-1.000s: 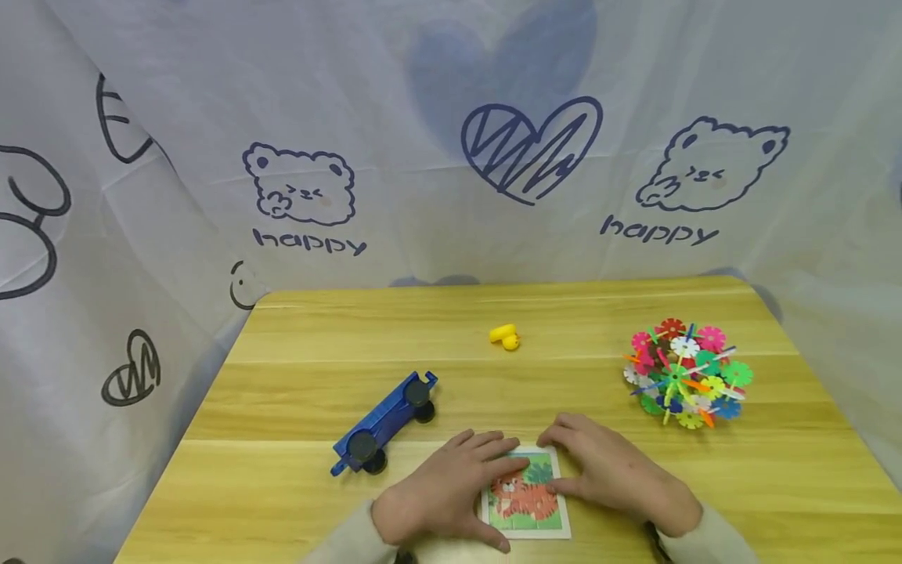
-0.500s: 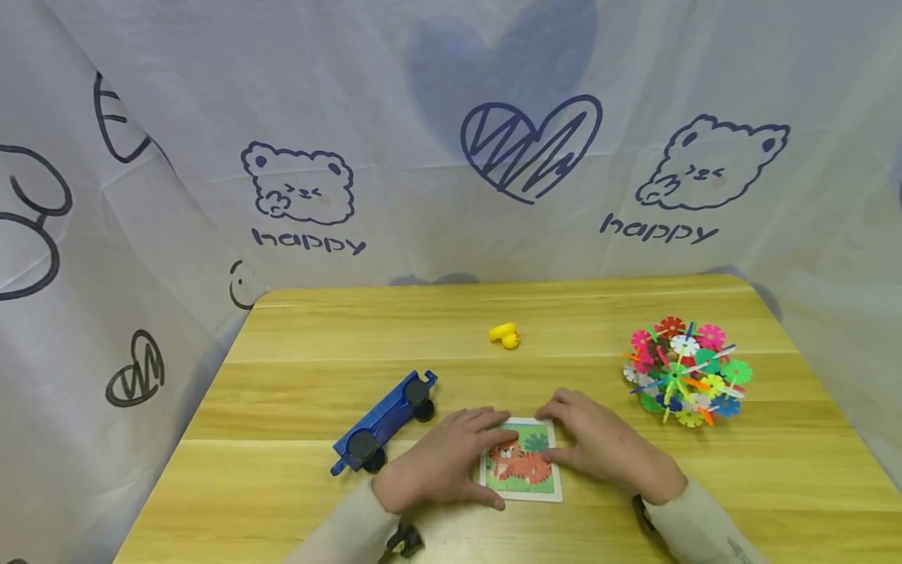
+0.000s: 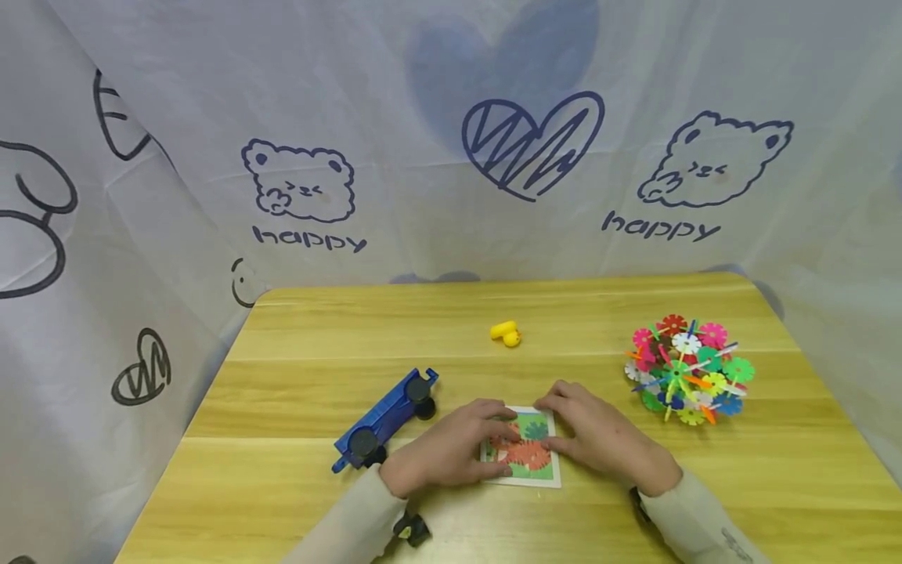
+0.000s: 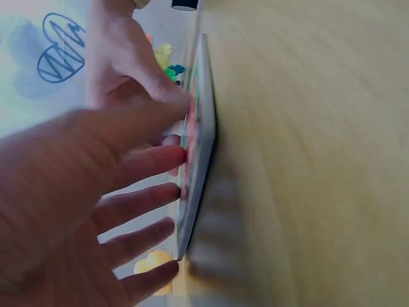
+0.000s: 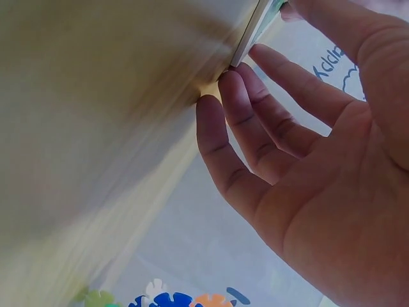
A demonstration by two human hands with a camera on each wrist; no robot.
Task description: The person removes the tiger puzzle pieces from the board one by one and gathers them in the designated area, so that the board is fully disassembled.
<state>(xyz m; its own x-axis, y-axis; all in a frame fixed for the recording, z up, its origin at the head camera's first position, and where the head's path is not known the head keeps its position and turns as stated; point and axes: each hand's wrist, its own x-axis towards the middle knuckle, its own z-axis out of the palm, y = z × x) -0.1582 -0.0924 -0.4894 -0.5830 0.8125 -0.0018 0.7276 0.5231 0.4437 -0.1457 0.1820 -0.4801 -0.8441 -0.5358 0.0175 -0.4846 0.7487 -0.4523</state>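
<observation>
Picture board [image 3: 530, 456], lower centre of frame, flanked both sides.
Left grip [image 3: 451, 448] wide, touching its face; right grip [image 3: 607, 440] spread at its right edge, probably to steady it.

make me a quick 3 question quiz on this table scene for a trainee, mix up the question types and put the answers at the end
1. True or false: the yellow toy lies farther back on the table than the picture board.

2. Which hand is nearer the blue toy wagon?

3. Which thing is farthest to the right in the head view?
a) the blue toy wagon
b) the cluster of coloured discs
c) the yellow toy

Key: 1. True. 2. The left hand. 3. b
</observation>
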